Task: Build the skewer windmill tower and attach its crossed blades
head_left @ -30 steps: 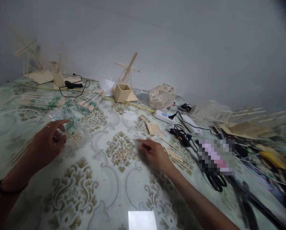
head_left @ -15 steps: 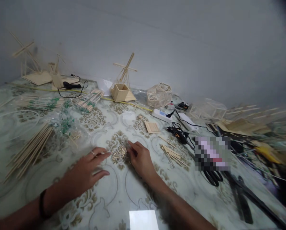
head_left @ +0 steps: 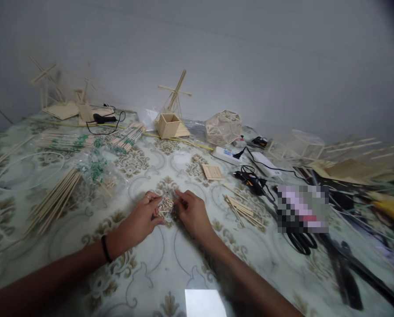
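Observation:
A small heap of short cut wooden stick pieces [head_left: 166, 206] lies on the patterned tablecloth, between my two hands. My left hand [head_left: 139, 220], with a ring and a dark wristband, rests at the heap's left edge. Its thumb and forefinger are apart, with bits of wood between them. At the right edge is my right hand [head_left: 194, 215], its fingers curled in toward the thumb; whatever the fingertips hold, if anything, is too small to make out.
Long wooden sticks [head_left: 56, 198] lie left, beside plastic packaging [head_left: 97, 165]. Shorter sticks [head_left: 244, 210] and a square wooden panel [head_left: 212, 172] lie right. A windmill model [head_left: 169, 126] stands behind. Farther right are a power strip [head_left: 227, 155], a glue gun [head_left: 251, 180] and black-handled scissors [head_left: 300, 242].
My left hand has moved right and forward, from beside the heap to its edge. My right hand has stayed by the heap. The view has shifted slightly.

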A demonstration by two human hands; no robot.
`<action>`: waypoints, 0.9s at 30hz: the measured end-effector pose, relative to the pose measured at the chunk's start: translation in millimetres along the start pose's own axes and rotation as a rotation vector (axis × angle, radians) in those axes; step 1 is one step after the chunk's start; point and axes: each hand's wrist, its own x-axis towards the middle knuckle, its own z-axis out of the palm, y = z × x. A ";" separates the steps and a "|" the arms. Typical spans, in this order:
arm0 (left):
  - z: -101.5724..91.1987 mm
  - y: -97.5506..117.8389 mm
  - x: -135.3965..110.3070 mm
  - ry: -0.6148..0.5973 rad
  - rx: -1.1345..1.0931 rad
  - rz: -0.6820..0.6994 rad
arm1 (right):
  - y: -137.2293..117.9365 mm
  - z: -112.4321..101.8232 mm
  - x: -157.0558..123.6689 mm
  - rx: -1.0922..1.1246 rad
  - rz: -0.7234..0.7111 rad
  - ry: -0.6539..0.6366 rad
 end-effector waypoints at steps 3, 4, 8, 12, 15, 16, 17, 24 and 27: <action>-0.7 2.2 1.4 0.023 -0.004 -0.011 | -5.2 7.9 1.9 0.016 -0.008 0.020; -1.0 2.8 1.6 0.029 -0.002 -0.013 | -7.0 10.5 1.9 0.022 -0.014 0.028; -0.3 4.3 1.7 0.055 -0.006 -0.020 | -13.6 17.4 -0.6 0.016 -0.020 0.045; 1.4 7.7 0.1 0.105 -0.032 -0.032 | -20.0 20.1 -1.3 0.010 0.014 0.027; 2.2 14.4 -3.6 0.165 -0.060 -0.049 | -22.6 19.0 -0.6 0.020 0.024 0.018; 2.7 17.2 -4.8 0.196 -0.071 -0.059 | -22.6 17.8 -0.4 0.021 0.024 0.016; 3.5 20.0 -5.7 0.232 -0.084 -0.071 | -22.1 16.2 -0.3 0.023 0.024 0.013; 21.7 27.8 6.5 0.456 -0.301 -0.207 | -16.7 11.4 -0.5 0.034 0.036 -0.003; 33.7 23.9 16.4 0.523 -0.446 -0.269 | -21.5 18.6 -4.0 0.038 0.043 0.018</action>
